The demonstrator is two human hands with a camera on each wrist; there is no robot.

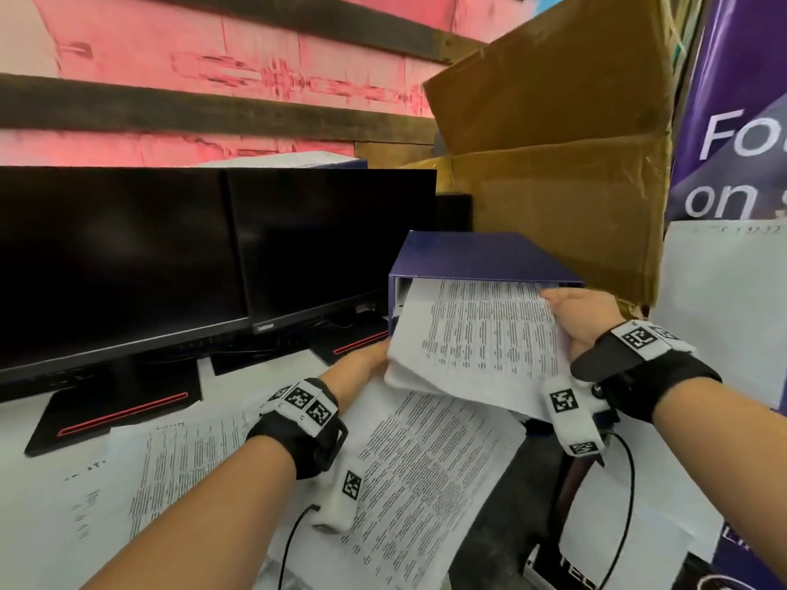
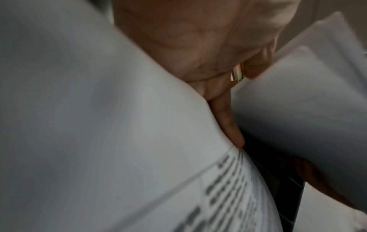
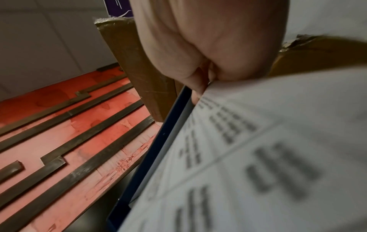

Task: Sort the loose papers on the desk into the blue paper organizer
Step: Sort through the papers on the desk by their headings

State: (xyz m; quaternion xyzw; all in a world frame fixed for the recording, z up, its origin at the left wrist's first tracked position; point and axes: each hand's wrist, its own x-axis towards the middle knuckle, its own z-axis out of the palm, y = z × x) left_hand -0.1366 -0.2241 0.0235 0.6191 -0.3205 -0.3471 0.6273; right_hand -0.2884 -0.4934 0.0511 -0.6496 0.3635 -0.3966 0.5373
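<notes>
Hands, left [image 1: 366, 359] and right [image 1: 587, 317], pinch the stack [image 1: 481, 338] by its side edges, keeping it flat so it slides into the organizer [image 1: 477, 257] at the counter's [image 1: 34, 504] right edge.

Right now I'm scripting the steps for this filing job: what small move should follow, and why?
Probably push the held sheets further into the blue organizer. Their far edge is already in its open slot, while the left hand and right hand grip the sides and most of the paper is outside.
</notes>
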